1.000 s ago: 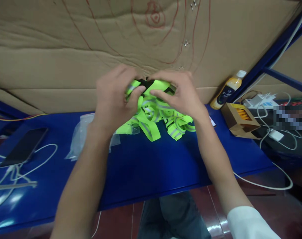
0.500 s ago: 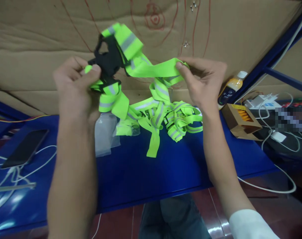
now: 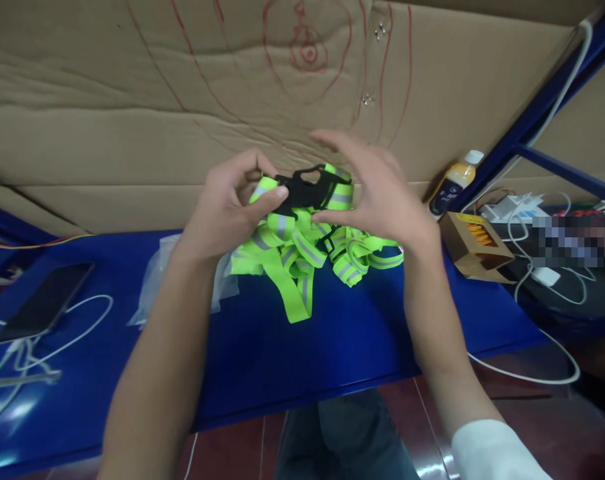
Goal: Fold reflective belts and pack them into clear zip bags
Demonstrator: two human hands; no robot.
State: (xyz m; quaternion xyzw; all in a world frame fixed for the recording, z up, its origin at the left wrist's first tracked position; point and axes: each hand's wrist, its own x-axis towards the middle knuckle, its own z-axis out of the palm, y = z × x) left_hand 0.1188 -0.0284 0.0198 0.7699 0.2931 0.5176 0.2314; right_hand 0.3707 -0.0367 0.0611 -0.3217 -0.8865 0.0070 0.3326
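A tangle of neon-green reflective straps (image 3: 302, 257) with grey stripes lies on the blue table (image 3: 262, 353). My left hand (image 3: 227, 207) pinches the black plastic buckle (image 3: 302, 188) and the strap end at the top of the bundle. On the buckle's right side is my right hand (image 3: 377, 193), fingers spread, its thumb touching the strap just under the buckle. Loose strap ends hang down onto the table in front of the pile.
A clear plastic bag (image 3: 157, 280) lies left of the straps. A phone (image 3: 42, 303) with white cables sits far left. At right are a juice bottle (image 3: 452, 183), an open brown carton (image 3: 475, 243) and white chargers with cables (image 3: 537, 267). Cardboard (image 3: 132, 120) forms the back wall.
The hands, spread wide with the strap stretched up between them half a second ago, have come back together low over the pile. The right hand has let go of its strap end.
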